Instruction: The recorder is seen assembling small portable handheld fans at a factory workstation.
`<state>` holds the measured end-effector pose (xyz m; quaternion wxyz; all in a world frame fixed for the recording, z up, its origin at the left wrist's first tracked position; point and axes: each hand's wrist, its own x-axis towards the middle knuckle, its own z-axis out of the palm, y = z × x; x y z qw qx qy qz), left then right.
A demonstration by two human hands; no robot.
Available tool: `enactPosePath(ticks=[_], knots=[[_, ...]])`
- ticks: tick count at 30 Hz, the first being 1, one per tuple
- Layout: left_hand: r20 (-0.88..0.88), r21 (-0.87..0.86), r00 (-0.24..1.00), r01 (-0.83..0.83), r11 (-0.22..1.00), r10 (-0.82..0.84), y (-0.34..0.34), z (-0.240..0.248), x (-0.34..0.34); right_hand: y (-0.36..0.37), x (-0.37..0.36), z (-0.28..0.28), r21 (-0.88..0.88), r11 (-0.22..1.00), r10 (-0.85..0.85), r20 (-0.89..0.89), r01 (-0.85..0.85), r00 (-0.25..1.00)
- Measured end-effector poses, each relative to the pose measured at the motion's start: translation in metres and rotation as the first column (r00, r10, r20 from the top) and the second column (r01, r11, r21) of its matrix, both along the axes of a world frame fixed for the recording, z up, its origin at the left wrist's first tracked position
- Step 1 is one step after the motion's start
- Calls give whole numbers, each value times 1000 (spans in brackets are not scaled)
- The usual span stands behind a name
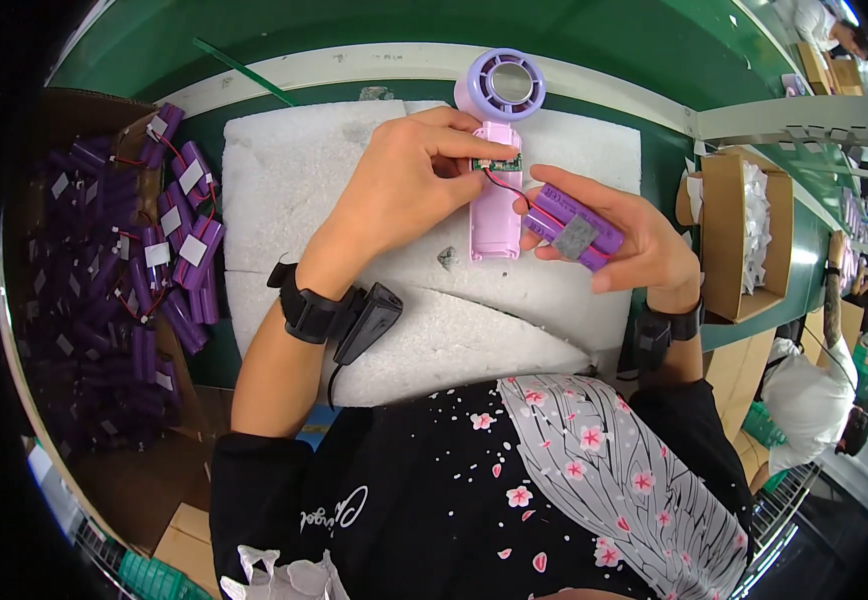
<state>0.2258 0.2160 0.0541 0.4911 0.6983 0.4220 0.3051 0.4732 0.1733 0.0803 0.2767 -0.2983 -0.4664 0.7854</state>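
Observation:
A handheld fan with a round lilac head (507,86) lies on white foam, its pink handle shell (496,222) open and pointing toward me. Inside the shell's upper part is a small green circuit board (499,163). My left hand (424,165) reaches in from the left, fingertips pressed at the board and the wire end there. In my right hand (634,235) is a purple battery pack (576,228) of cylindrical cells with a grey pad, held just right of the shell. Red and black wires (502,184) run from the pack to the board. What my left fingers pinch is hidden.
Left stands a large cardboard box (144,440) of many purple battery packs, several (189,215) piled by its edge. A smaller carton (754,240) with white wrapping stands right. Foam sheets (334,150) cover the green bench. A green strip (244,72) lies behind. Other people work at far right.

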Motion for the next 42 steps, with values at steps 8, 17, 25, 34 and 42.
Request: enactPosePath(ticks=[8,17,25,34,42], knots=[[-94,205,994,77,976,-58,2,5,-2,9,7,-9,-1,999,48,-6,-48,999],[-131,246,989,97,965,-66,1,4,-1,0,-7,-5,25,980,-198,98,197,975],[-146,255,989,55,965,-18,-2,8,2,-9,-14,0,282,953,-170,195,111,966],[-147,225,989,65,972,-32,-2,10,2,-21,-43,-4,680,725,-358,505,-107,785],[-174,244,984,74,967,-32,-3,14,1,-23,-47,-17,785,593,-449,507,-179,736]])
